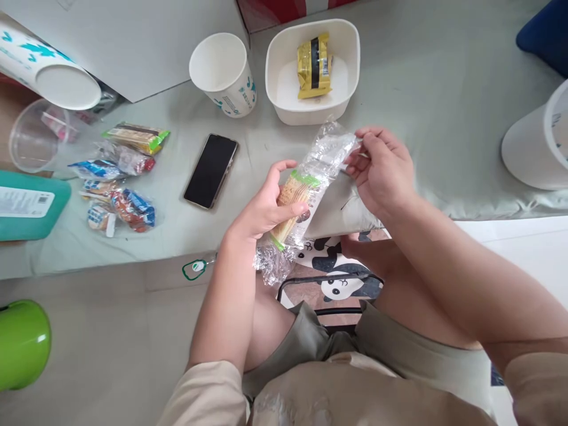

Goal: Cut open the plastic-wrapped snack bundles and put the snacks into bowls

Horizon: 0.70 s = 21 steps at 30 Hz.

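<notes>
A clear plastic snack packet [306, 189] with biscuits and a green band is held over the table's front edge. My left hand [266, 207] is wrapped round its lower half. My right hand [381, 168] pinches the packet's crinkled top end. Behind them stands a white square bowl [279, 71] with a yellow and black wrapped snack [314, 65] lying inside.
A paper cup [224, 74] stands beside the bowl. A black phone [210, 170] lies face up on the table. Several wrapped snacks [119, 177] are scattered at the left, near a clear plastic cup [31, 139] and a teal box [26, 204]. A white container [541, 142] sits at the right edge.
</notes>
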{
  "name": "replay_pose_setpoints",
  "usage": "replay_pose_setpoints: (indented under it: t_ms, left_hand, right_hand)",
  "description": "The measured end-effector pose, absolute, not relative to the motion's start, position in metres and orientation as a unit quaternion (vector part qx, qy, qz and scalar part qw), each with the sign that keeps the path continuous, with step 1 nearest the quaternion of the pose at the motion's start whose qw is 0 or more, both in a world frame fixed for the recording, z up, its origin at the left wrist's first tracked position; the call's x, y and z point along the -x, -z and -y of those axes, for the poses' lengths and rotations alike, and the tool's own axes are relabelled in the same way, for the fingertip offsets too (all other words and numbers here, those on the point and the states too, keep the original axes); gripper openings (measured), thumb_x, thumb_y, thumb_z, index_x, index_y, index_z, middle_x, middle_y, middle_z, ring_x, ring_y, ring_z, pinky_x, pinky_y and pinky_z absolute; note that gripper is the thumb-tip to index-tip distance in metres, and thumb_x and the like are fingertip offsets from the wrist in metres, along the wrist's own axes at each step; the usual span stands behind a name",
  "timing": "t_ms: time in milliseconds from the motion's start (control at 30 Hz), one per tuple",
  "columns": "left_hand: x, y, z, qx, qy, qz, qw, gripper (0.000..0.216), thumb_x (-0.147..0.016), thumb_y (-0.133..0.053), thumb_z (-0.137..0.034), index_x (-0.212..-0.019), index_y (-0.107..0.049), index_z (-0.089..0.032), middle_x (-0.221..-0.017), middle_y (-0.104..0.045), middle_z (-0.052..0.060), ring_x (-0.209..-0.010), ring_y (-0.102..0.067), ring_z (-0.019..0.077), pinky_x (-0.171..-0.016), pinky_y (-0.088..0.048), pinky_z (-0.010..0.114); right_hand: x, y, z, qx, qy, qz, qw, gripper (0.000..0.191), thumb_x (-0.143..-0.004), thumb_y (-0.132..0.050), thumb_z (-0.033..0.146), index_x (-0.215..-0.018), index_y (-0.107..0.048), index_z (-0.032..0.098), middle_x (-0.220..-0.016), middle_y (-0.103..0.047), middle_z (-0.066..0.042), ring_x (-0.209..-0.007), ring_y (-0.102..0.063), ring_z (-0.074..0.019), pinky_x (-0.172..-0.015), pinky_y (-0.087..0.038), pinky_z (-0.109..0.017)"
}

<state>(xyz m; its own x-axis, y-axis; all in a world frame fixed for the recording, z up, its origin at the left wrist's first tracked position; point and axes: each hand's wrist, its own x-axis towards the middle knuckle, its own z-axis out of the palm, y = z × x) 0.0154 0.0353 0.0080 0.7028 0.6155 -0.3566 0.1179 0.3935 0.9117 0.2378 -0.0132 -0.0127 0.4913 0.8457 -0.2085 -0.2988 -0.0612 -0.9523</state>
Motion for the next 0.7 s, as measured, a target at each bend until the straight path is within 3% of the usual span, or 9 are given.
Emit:
replay_pose_setpoints:
  t_ms: [133, 200, 267, 367, 433, 567, 633, 700]
  left_hand:
    - [-0.02, 0.005, -0.034, -0.543, -0.256, -0.351, 0.719, 0.094, -0.071, -0.095, -0.045, -0.143, -0.035, -0.034, -0.097, -0.072, 0.0, -0.079, -0.076, 0.0202, -0.074, -0.063, 0.035]
    - [-0.023, 0.01, -0.032, -0.554, -0.293, -0.344, 0.699, 0.099, -0.07, -0.096, -0.048, -0.147, -0.034, -0.036, -0.106, -0.074, 0.002, -0.089, -0.077, 0.0233, -0.081, -0.063, 0.038]
    - [-0.026, 0.011, -0.03, -0.554, -0.307, -0.33, 0.7, 0.089, -0.073, -0.092, -0.057, -0.143, -0.043, -0.032, -0.111, -0.075, 0.005, -0.1, -0.077, 0.027, -0.088, -0.063, 0.041]
    - [-0.027, 0.007, -0.028, -0.547, -0.299, -0.334, 0.707, 0.056, -0.084, -0.08, -0.063, -0.121, -0.062, -0.025, -0.111, -0.076, 0.007, -0.108, -0.076, 0.0288, -0.092, -0.061, 0.04]
    - [-0.027, 0.004, -0.027, -0.53, -0.294, -0.355, 0.711, 0.045, -0.089, -0.075, -0.062, -0.109, -0.066, -0.024, -0.106, -0.077, 0.007, -0.105, -0.076, 0.0279, -0.087, -0.062, 0.038]
    - [-0.028, 0.004, -0.028, -0.461, -0.29, -0.369, 0.753, 0.046, -0.089, -0.065, -0.069, -0.106, -0.062, -0.026, -0.097, -0.074, 0.005, -0.1, -0.076, 0.029, -0.074, -0.061, 0.037]
    - [-0.03, 0.006, -0.028, -0.45, -0.294, -0.364, 0.761, 0.046, -0.089, -0.065, -0.07, -0.105, -0.059, -0.028, -0.096, -0.071, 0.003, -0.101, -0.075, 0.0284, -0.076, -0.06, 0.038]
    - [-0.032, 0.008, -0.025, -0.461, -0.306, -0.363, 0.75, 0.047, -0.09, -0.066, -0.072, -0.102, -0.055, -0.028, -0.095, -0.068, 0.002, -0.103, -0.073, 0.0266, -0.082, -0.059, 0.038]
  right_hand:
    - [-0.226, 0.009, 0.024, 0.533, -0.492, 0.294, 0.622, 0.035, -0.088, -0.076, 0.05, -0.111, -0.061, 0.029, -0.106, -0.068, -0.001, -0.099, -0.072, -0.0171, -0.09, -0.062, -0.034]
    - [-0.215, 0.006, 0.032, 0.51, -0.536, 0.334, 0.583, 0.047, -0.086, -0.077, 0.053, -0.122, -0.059, 0.029, -0.117, -0.069, -0.004, -0.11, -0.07, -0.0211, -0.096, -0.061, -0.039]
    - [-0.206, 0.004, 0.038, 0.505, -0.559, 0.369, 0.544, 0.05, -0.087, -0.076, 0.055, -0.124, -0.058, 0.026, -0.122, -0.069, -0.007, -0.113, -0.069, -0.0236, -0.098, -0.06, -0.042]
    - [-0.201, 0.006, 0.039, 0.506, -0.559, 0.41, 0.513, 0.045, -0.091, -0.071, 0.058, -0.118, -0.061, 0.023, -0.12, -0.07, -0.009, -0.111, -0.068, -0.0245, -0.097, -0.059, -0.043]
    - [-0.201, 0.008, 0.037, 0.489, -0.561, 0.424, 0.516, 0.042, -0.094, -0.067, 0.058, -0.115, -0.063, 0.022, -0.116, -0.071, -0.009, -0.109, -0.068, -0.0244, -0.096, -0.058, -0.043]
    - [-0.202, 0.014, 0.035, 0.524, -0.515, 0.446, 0.511, 0.038, -0.1, -0.059, 0.058, -0.118, -0.06, 0.024, -0.096, -0.067, -0.004, -0.093, -0.066, -0.0207, -0.084, -0.057, -0.038]
    - [-0.202, 0.017, 0.035, 0.56, -0.467, 0.459, 0.507, 0.036, -0.1, -0.062, 0.054, -0.122, -0.053, 0.027, -0.082, -0.058, 0.002, -0.076, -0.059, -0.0171, -0.07, -0.052, -0.034]
    - [-0.2, 0.017, 0.036, 0.579, -0.423, 0.471, 0.513, 0.03, -0.099, -0.063, 0.048, -0.114, -0.047, 0.028, -0.074, -0.049, 0.005, -0.065, -0.049, -0.0148, -0.062, -0.044, -0.031]
